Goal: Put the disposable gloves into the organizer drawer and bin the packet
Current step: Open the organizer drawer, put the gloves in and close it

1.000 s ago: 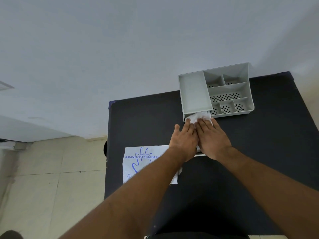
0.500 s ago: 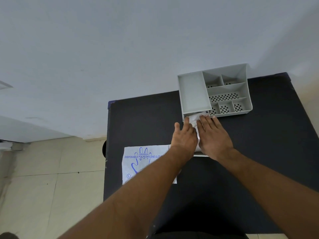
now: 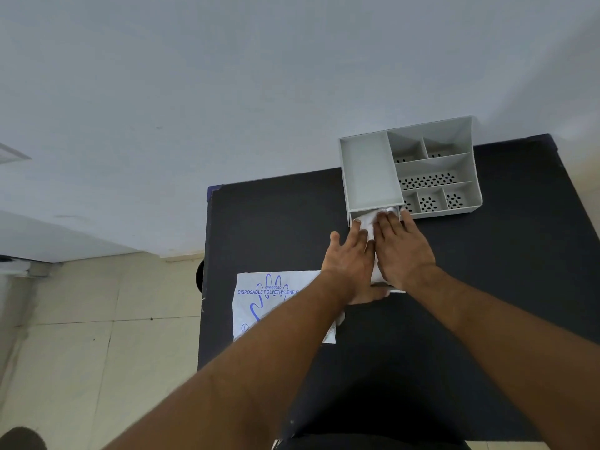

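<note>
A grey compartment organizer [image 3: 370, 170] stands at the table's far edge. Its drawer [image 3: 397, 290] is pulled out toward me from under the left section, mostly covered by my hands. White crumpled disposable gloves [image 3: 368, 219] show at the drawer's mouth and between my hands. My left hand [image 3: 350, 261] and my right hand [image 3: 402, 251] lie flat side by side, palms down, pressing on the gloves. The white packet [image 3: 269, 297] with blue glove print lies flat on the table, left of the hands and partly under my left forearm.
The black table [image 3: 519, 271] ends at the left at about the packet's edge, with beige floor tiles [image 3: 97, 319] beyond. A pale wall [image 3: 227, 92] rises right behind the organizer. No bin is in view.
Both hands have edged slightly toward the organizer while pressing the gloves, and my left thumb has spread outward. The packet has not moved.
</note>
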